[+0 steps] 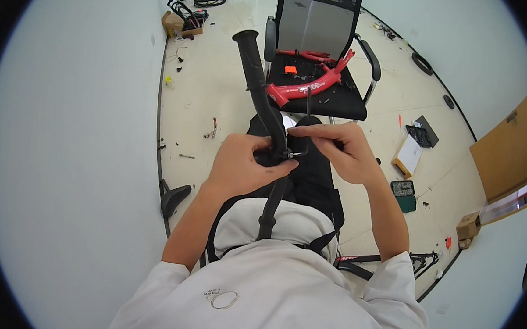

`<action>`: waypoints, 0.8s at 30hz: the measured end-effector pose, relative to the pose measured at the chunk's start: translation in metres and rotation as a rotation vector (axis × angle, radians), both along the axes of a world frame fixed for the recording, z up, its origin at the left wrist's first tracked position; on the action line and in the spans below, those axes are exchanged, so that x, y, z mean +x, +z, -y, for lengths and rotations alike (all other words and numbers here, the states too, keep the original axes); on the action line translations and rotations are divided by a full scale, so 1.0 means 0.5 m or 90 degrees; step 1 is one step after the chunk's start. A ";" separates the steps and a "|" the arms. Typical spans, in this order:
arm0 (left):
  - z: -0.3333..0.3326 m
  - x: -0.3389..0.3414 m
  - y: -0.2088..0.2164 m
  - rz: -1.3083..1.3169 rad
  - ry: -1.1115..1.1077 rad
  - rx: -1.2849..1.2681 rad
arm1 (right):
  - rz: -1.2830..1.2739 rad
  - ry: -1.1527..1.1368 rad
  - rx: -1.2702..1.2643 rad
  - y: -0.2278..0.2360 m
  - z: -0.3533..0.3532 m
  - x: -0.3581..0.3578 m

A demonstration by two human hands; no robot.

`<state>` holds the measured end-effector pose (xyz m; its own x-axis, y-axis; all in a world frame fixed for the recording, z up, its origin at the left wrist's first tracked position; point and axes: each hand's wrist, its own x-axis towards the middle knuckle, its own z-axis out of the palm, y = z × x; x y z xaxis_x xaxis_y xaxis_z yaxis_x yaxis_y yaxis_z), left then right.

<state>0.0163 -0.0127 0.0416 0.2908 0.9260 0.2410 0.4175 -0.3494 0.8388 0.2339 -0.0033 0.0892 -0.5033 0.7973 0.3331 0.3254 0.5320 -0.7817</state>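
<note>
While the left hand (245, 166) grasped one black handlebar (269, 112), its bend short of the front edge of the chair seat (352, 103), the right hand (348, 155), forefinger extended, lay against one hex key (309, 102); whether it gripped could not be told. One red frame (318, 87) lay across the chair seat from its left edge.

A bent black handlebar (273, 119) with a flared end extends lengthwise above the person's lap (311, 186). A dark L-shaped hex key (309, 102) meets its clamp (287, 154), long arm pointing away from the body.
</note>
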 end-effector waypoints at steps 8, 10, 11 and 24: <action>0.004 -0.001 0.004 0.005 -0.040 0.016 | 0.156 -0.110 0.140 -0.076 -0.052 0.013; -0.005 -0.004 -0.001 0.021 -0.035 0.005 | 0.261 -0.130 0.034 -0.076 -0.068 0.025; -0.001 -0.004 -0.001 0.024 -0.030 0.013 | 0.246 -0.113 0.056 -0.099 -0.054 0.025; -0.001 0.001 -0.005 0.043 0.017 -0.020 | 0.039 0.104 -0.022 -0.011 0.109 0.016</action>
